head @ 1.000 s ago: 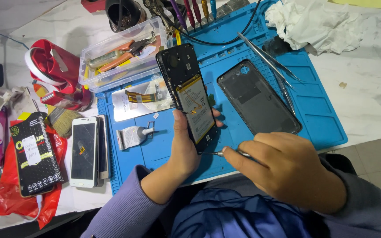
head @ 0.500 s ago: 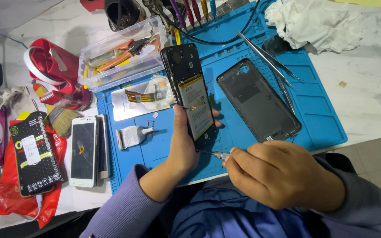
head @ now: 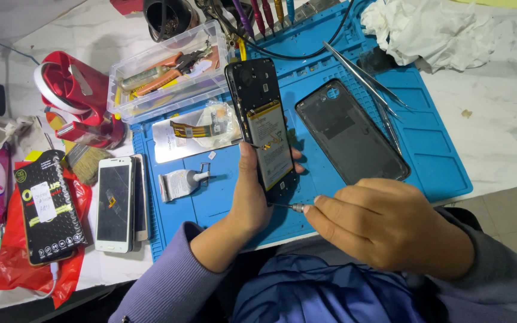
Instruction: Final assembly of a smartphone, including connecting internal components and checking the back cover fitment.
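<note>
1. I see a clear plastic box point(head: 169, 69) at the top edge of the blue mat point(head: 438, 161). It holds orange-handled pliers point(head: 166, 70) and other small tools; exact kinds are hard to tell through the plastic.
2. My left hand point(head: 249, 194) is clamped round an opened phone point(head: 263, 128), back off, battery showing. The phone is held tilted above the mat's middle, thumb on its left edge.
3. My right hand point(head: 384, 224) is closed on a small screwdriver point(head: 287, 207), tip at the phone's bottom end.
4. The phone's back cover point(head: 351, 131) lies flat on the mat just right of the phone, w/ tweezers point(head: 369, 81) beside it.
5. Left of the mat: a white phone point(head: 113, 203), a black phone case pack point(head: 46, 206) on a red bag, and a brush point(head: 79, 155).
6. A crumpled white cloth point(head: 432, 30) sits top right, and a red stand point(head: 76, 93) is left of the box.
</note>
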